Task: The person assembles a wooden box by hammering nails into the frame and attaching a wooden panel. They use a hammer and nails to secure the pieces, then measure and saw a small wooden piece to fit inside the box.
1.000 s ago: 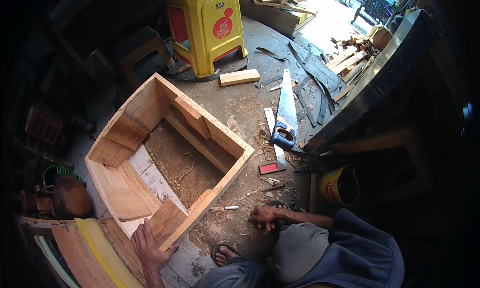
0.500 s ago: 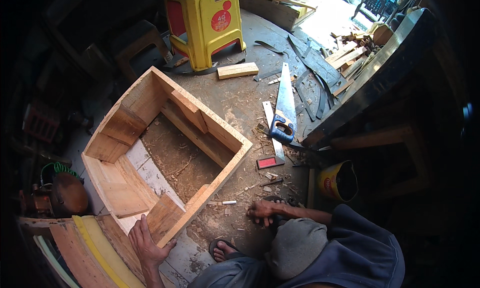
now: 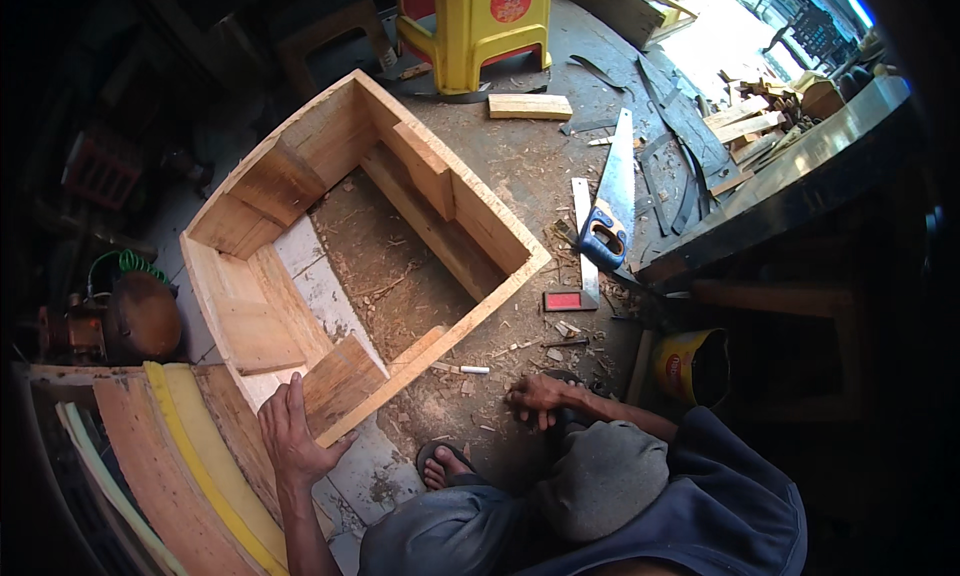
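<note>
A four-sided wooden frame [image 3: 470, 318], like a box without a bottom, stands tilted on the floor with wood blocks fixed along its inner walls. My left hand [image 3: 300, 441] holds its nearest corner, the fingers along one side and the thumb round the other. My right hand [image 3: 537, 397] hangs low by my right foot, its fingers loosely bent and a little apart, with nothing visible in them. A handsaw [image 3: 612, 191] with a blue and black handle lies partly over a try square [image 3: 570, 301] on the floor. A white stick like a cigarette [image 3: 474, 370] lies between frame and right hand.
A yellow and red plastic stool [image 3: 475, 36] stands beyond the frame, with a short board [image 3: 530, 106] before it. Scrap wood [image 3: 750, 126] is heaped far right. A yellow bucket [image 3: 692, 367] stands right; curved planks [image 3: 165, 476] and a rusty motor-like machine [image 3: 140, 316] are left.
The view has shifted, so the frame, saw and stool sit higher and further right in the picture. Both hands keep their places at the frame's corner and by the foot.
</note>
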`<move>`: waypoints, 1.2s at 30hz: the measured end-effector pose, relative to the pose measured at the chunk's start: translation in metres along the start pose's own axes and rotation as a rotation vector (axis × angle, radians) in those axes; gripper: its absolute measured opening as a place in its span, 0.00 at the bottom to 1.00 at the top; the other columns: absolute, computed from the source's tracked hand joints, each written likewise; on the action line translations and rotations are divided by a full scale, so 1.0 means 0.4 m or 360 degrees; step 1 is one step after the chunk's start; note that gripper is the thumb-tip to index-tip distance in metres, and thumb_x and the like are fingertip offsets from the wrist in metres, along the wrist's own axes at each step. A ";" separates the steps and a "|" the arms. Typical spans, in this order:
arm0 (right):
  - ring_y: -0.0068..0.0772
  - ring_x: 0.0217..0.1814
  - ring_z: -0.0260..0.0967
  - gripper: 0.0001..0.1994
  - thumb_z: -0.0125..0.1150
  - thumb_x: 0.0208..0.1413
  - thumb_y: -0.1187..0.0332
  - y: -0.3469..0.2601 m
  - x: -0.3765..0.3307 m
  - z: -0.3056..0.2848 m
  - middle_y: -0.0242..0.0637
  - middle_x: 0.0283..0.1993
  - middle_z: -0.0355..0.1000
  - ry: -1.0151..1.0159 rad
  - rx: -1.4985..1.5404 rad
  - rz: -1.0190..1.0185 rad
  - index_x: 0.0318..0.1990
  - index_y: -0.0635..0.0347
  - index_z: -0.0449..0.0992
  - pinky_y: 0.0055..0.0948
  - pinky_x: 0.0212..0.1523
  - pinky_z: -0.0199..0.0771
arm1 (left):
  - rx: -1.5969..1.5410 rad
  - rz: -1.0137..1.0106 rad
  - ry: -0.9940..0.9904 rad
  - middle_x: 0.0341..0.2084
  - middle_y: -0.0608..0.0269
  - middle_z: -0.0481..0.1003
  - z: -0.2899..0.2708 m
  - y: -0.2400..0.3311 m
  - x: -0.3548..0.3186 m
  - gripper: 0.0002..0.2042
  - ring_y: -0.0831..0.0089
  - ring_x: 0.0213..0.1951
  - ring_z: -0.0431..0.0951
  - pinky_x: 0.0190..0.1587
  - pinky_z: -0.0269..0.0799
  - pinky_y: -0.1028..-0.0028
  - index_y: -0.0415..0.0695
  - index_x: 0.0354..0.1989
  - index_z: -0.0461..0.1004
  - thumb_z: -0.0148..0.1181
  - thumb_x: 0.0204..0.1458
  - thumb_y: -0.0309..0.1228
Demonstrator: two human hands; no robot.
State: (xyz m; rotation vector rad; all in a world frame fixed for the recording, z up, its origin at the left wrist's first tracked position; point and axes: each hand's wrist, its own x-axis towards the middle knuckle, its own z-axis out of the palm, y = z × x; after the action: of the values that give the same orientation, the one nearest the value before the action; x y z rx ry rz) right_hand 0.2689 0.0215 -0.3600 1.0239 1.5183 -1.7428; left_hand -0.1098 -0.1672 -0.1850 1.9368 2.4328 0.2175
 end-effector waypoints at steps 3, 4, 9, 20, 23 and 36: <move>0.33 0.25 0.81 0.22 0.44 0.73 0.55 -0.007 -0.035 0.002 0.38 0.41 0.80 0.0027 0.0147 -0.0051 0.60 0.62 0.72 0.29 0.24 0.85 | 0.0010 0.0031 -0.0001 0.57 0.45 0.68 -0.014 0.013 0.028 0.61 0.47 0.58 0.68 0.62 0.62 0.51 0.39 0.72 0.59 0.81 0.29 0.58; 0.35 0.25 0.81 0.22 0.44 0.73 0.55 0.000 -0.032 0.008 0.40 0.42 0.81 0.0026 0.0162 -0.0043 0.63 0.62 0.71 0.30 0.22 0.85 | -0.0005 0.0059 0.0024 0.57 0.46 0.68 -0.016 0.010 0.030 0.61 0.48 0.58 0.68 0.62 0.62 0.52 0.39 0.72 0.60 0.82 0.27 0.56; 0.36 0.23 0.81 0.24 0.45 0.73 0.55 -0.022 -0.009 0.020 0.41 0.43 0.81 0.0005 0.0137 0.0040 0.67 0.61 0.68 0.30 0.21 0.85 | -0.0026 -0.0003 -0.0007 0.57 0.49 0.68 -0.025 -0.012 -0.006 0.60 0.53 0.58 0.68 0.63 0.61 0.53 0.40 0.72 0.60 0.82 0.29 0.57; 0.33 0.27 0.82 0.21 0.44 0.72 0.53 0.009 -0.002 0.006 0.33 0.37 0.83 0.0148 -0.0039 -0.0038 0.56 0.57 0.76 0.32 0.31 0.85 | -0.0220 -0.0120 -0.0293 0.56 0.47 0.68 -0.051 0.009 0.040 0.58 0.50 0.57 0.68 0.63 0.61 0.51 0.42 0.73 0.60 0.79 0.34 0.61; 0.36 0.31 0.82 0.20 0.45 0.71 0.52 0.026 0.017 0.014 0.31 0.32 0.83 0.0166 0.0001 -0.0021 0.51 0.54 0.79 0.36 0.38 0.84 | -0.0557 -0.0236 -0.0509 0.51 0.45 0.74 -0.085 -0.045 0.104 0.47 0.50 0.52 0.74 0.59 0.66 0.53 0.40 0.67 0.68 0.73 0.44 0.62; 0.55 0.41 0.81 0.16 0.51 0.66 0.59 0.128 -0.024 0.018 0.50 0.42 0.81 0.0964 -0.0338 -0.0600 0.48 0.60 0.79 0.49 0.44 0.80 | -0.1959 -0.0590 -0.0559 0.38 0.59 0.82 -0.080 0.375 0.366 0.32 0.77 0.39 0.79 0.43 0.76 0.75 0.30 0.49 0.77 0.52 0.66 0.57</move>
State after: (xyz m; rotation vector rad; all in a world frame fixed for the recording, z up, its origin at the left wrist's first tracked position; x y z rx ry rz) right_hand 0.3155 0.0059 -0.3780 1.2864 2.3475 -1.5228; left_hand -0.0012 0.0048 -0.1247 0.8656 1.6383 0.9587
